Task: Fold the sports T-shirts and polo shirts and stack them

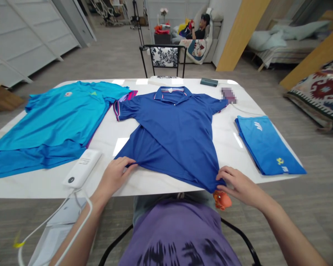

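A dark blue polo shirt lies spread on the white table, its striped collar at the far side and its hem toward me. At the hem's left corner, my left hand pinches the fabric. My right hand grips the right corner, where the cloth reaches the table's near edge. Diagonal creases cross the shirt's lower half. Left of it lies a turquoise shirt, with pink and purple cloth showing under its edge. On the right rests a folded bright blue garment.
A white box-shaped device with a cable stands near my left forearm. A dark green case and a blurred-out object lie at the far edge. Beyond is a chair; a person sits on a sofa. An orange trinket hangs below my right hand.
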Motion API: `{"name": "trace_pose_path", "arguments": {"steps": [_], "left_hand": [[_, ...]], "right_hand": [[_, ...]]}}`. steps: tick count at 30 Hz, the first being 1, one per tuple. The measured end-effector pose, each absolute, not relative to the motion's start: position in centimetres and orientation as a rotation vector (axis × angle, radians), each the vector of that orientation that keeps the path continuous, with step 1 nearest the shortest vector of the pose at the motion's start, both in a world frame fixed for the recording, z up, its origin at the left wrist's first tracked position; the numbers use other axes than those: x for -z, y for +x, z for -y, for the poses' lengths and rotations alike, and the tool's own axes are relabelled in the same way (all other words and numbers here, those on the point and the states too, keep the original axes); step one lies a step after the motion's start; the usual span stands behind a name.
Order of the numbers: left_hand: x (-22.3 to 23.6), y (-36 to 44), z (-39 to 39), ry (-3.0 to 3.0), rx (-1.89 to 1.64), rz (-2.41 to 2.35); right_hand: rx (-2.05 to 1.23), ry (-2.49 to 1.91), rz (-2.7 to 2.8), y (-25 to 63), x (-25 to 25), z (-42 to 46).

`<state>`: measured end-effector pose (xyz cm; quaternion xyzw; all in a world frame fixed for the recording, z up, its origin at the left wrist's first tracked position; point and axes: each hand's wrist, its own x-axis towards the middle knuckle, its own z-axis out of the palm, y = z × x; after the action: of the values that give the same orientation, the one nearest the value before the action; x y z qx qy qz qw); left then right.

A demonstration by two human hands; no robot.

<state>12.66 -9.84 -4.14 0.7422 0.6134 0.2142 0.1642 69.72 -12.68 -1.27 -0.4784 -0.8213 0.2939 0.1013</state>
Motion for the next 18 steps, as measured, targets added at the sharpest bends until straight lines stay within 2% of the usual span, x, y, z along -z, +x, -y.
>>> {"name": "trace_pose_path", "arguments": {"steps": [5, 10, 18], "left_hand": [[1.1, 11.9, 9.8, 1.768, -1.03, -1.897], [-2.7, 11.5, 11.4, 1.622, -1.41, -1.853], [-2.3, 11.4, 16.5, 1.454, -1.438, -2.119]], "right_hand": [[-0.734, -1.61, 1.949, 72.1, 1.6, 11.8], [-0.654, -1.464, 1.424, 73.3, -0.9, 10.1], [-0.326, -1.522, 1.916, 71.8, -1.1, 12.3]]}}
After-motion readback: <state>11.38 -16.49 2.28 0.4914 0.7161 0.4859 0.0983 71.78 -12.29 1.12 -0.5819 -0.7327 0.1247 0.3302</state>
